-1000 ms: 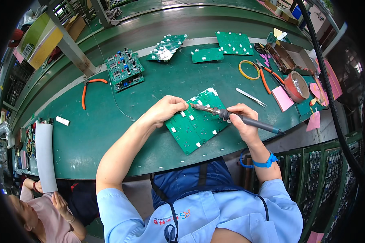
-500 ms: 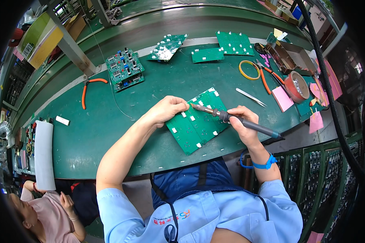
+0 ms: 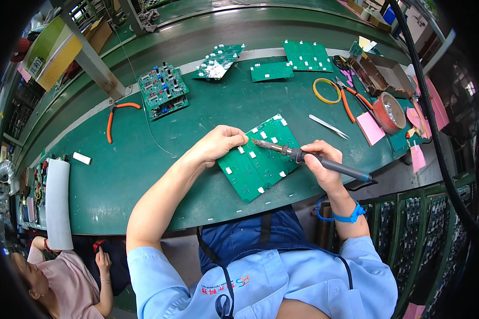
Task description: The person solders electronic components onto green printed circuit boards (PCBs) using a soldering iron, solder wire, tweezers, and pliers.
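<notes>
A green circuit board (image 3: 261,159) with small white parts lies tilted on the green bench mat (image 3: 143,165) in front of me. My left hand (image 3: 218,144) rests on the board's left edge, fingers curled, pinching something thin that I cannot make out. My right hand (image 3: 319,165) grips a soldering iron (image 3: 303,157) like a pen. Its tip points left and touches the board near my left fingertips.
More green boards (image 3: 162,90) (image 3: 306,55) lie at the back of the bench. Orange-handled pliers (image 3: 114,119), tweezers (image 3: 329,126), a tape ring (image 3: 327,90), pink notes (image 3: 370,127) and a round red tin (image 3: 388,112) surround the work. Another person (image 3: 53,276) sits lower left.
Both hands and the iron stay almost where they were on the board; the iron tip has shifted only slightly.
</notes>
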